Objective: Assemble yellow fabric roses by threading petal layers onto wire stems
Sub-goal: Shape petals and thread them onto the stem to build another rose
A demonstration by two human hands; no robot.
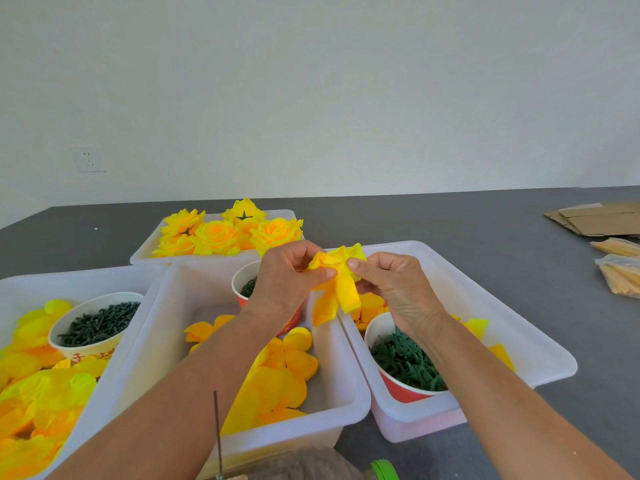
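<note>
A thin wire stem (pixel 217 434) stands upright at the near edge, just in front of the middle white tray (pixel 349 400). Inside that tray lie loose flat petal layers (pixel 287 375), orange-yellow with rounded lobes, and at its far end sits a red paper cup (pixel 242 282) with dark green pieces inside, mostly hidden behind the left wrist.

Left of the middle tray, a second tray (pixel 20 282) holds brighter lemon-yellow petals and a paper bowl (pixel 95 323) full of short dark green pegs. Right of the middle tray, a third tray (pixel 540 348) carries a red cup of green star-shaped calyxes (pixel 405 365) and a few more petals.

Above the far end of the middle tray, both hands work on one yellow petal piece (pixel 337 282). The left hand (pixel 287 275) pinches its crumpled upper part between thumb and forefinger; the right hand (pixel 391 282) pinches the same piece from the other side. The fabric is bunched and folded at the top, with two longer lobes hanging down toward the tray.

Beyond the middle tray, a fourth tray (pixel 145 251) holds finished roses (pixel 221 235), full and layered, some turned over showing green star backs. Far right of it on the grey counter (pixel 450 220) lie flattened cardboard (pixel 599 220) and bagged pale sticks (pixel 620 271).
</note>
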